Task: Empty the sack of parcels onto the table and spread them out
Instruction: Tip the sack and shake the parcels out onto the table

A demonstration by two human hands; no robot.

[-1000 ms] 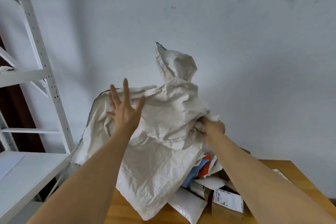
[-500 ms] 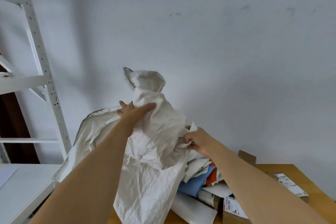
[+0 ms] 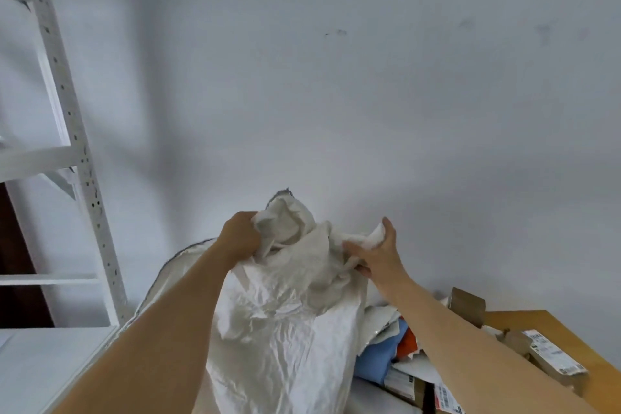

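At the centre of the frame my left hand [image 3: 240, 236] and right hand [image 3: 376, 254] each clutch a bunch of the soft, light, crumpled sack [image 3: 292, 306], best gripped by its gathered bottom corners, above the parcels [image 3: 396, 360] heaped on the table [image 3: 551, 329] at lower right.

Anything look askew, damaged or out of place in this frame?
Nothing alarming. The parcels lie in a jumbled heap on the table, expected mid-emptying. A brown box at the back shows an open flap. Both hands grip the crumpled sack.
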